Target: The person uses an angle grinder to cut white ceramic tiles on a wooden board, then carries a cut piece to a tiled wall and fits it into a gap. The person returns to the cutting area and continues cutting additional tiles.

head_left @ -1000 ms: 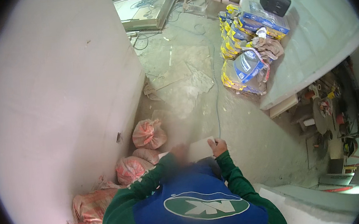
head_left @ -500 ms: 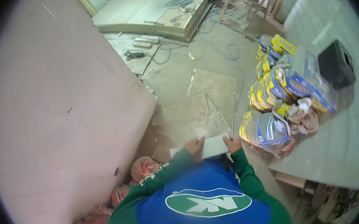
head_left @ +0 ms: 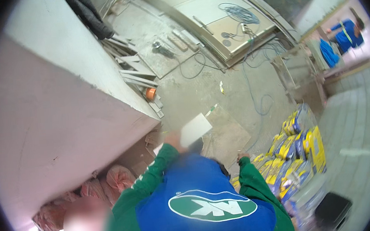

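Observation:
My left hand [head_left: 174,141], smeared by motion, grips a flat white rectangular piece [head_left: 196,129], perhaps a strip of tile or board. The piece slants forward and to the right, past a gap of floor; a small pale corner of it also shows left of the hand. My right hand [head_left: 243,155] is apart from the piece, low at my right side near yellow and blue bags [head_left: 285,150]. Its fingers are too small and partly hidden to make out.
Wide boards with a coiled cable [head_left: 240,14] lie ahead. A corded power tool [head_left: 161,49] rests on a floor slab, near white strips and an orange round thing [head_left: 150,93]. Filled reddish sacks [head_left: 120,178] line the left wall. A person in blue [head_left: 347,35] is far right.
My right hand has let go of the white piece and moved out to the right. My left hand keeps it, now angled upward. The view has turned, bringing the distant person into sight.

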A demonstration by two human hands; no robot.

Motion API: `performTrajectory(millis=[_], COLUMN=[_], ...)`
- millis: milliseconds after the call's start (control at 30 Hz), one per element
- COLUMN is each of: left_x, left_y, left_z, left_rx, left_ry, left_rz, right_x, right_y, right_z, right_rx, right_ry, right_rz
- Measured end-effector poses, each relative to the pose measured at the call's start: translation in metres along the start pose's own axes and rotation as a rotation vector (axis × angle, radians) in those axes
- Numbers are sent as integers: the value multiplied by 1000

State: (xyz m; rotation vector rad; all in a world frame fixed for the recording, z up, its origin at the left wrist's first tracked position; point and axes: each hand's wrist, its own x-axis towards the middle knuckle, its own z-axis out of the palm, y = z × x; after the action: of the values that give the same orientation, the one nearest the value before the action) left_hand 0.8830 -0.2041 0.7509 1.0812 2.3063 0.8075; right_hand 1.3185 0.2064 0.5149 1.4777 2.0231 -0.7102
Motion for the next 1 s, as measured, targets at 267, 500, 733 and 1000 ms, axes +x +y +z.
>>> performTrajectory(millis=[267, 500, 733, 1000], left_x=[147, 278, 435, 522], left_y=[-75, -166, -312, -563], left_z=[-97, -129, -121, 19], left_rx=[52, 102, -44, -555], left_ry=[228, 425, 267, 406], left_rz=[-418, -685, -990, -901], right_x=[-28, 171, 525, 635], right_y=[-263, -466, -677, -1040], right_z=[-41, -163, -242, -68], right_rx=[194, -91, -325, -165], right_ry=[-323, -359, -22, -57], right_rz=[10, -50, -461, -881])
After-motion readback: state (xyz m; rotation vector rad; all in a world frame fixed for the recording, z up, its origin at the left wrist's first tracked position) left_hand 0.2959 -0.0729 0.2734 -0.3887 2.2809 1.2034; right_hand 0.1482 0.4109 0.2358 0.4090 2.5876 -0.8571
